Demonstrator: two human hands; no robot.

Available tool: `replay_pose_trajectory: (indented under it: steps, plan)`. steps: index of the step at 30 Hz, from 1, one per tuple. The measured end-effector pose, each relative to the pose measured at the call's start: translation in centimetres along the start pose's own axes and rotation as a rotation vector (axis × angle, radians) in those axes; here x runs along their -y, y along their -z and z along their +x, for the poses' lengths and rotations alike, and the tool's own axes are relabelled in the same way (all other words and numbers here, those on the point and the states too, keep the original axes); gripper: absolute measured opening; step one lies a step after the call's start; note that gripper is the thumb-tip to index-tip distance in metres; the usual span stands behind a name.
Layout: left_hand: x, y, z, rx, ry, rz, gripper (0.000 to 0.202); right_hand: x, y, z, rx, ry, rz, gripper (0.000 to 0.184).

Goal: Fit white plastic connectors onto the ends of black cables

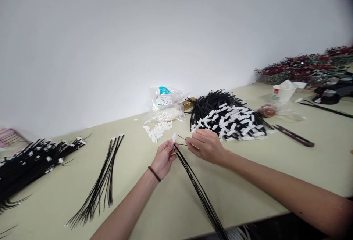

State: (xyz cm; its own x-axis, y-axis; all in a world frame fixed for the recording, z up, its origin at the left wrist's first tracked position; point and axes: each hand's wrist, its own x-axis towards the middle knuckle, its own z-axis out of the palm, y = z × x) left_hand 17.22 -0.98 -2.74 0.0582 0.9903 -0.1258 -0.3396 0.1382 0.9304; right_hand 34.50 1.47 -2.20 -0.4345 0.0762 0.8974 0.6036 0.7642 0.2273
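Note:
Between the thumb and fingers of my left hand (pixel 164 155) is a white connector (pixel 174 137), held upright. A bundle of black wires (pixel 200 188) runs from that hand down past the table's front edge. My right hand (pixel 206 146) is just to the right, its fingers pinched on a thin black wire (pixel 182 144) that reaches toward the connector. A second thin wire end sticks out just above it. Loose white connectors (pixel 157 131) lie behind my left hand, in front of a clear plastic bag (pixel 165 104) with a label.
A big heap of black wires with white connectors (pixel 228 117) stands behind my right hand. Left are a small wire bunch (pixel 102 177) and a larger pile (pixel 30 166). Tweezers (pixel 295 136), a paper cup (pixel 284 93) and reddish wire bundles (pixel 300 69) are at right.

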Motion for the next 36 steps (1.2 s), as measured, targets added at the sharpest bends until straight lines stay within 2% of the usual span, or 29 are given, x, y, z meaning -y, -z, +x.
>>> replay_pose_trajectory:
  steps: [8,25,28,33,36]
  plan:
    - [-0.08,-0.09,-0.09,0.018,-0.027,0.016,0.034,0.27,-0.07,-0.11,0.035,-0.029,0.024,0.019]
    - [0.15,0.05,0.06,0.007,-0.064,0.048,0.034,0.35,-0.31,-0.39,0.062,0.022,0.026,0.022]
    - [0.09,-0.03,0.01,-0.002,-0.068,0.063,0.035,0.38,-0.24,-0.32,0.061,-0.034,0.058,0.019]
    - [-0.05,-0.17,-0.11,-0.016,-0.103,0.118,0.037,0.19,-0.14,-0.28,0.06,-0.205,0.172,0.015]
    - [-0.14,-0.32,-0.22,-0.014,-0.114,0.165,0.037,0.11,-0.11,-0.27,0.067,-0.234,0.217,0.012]
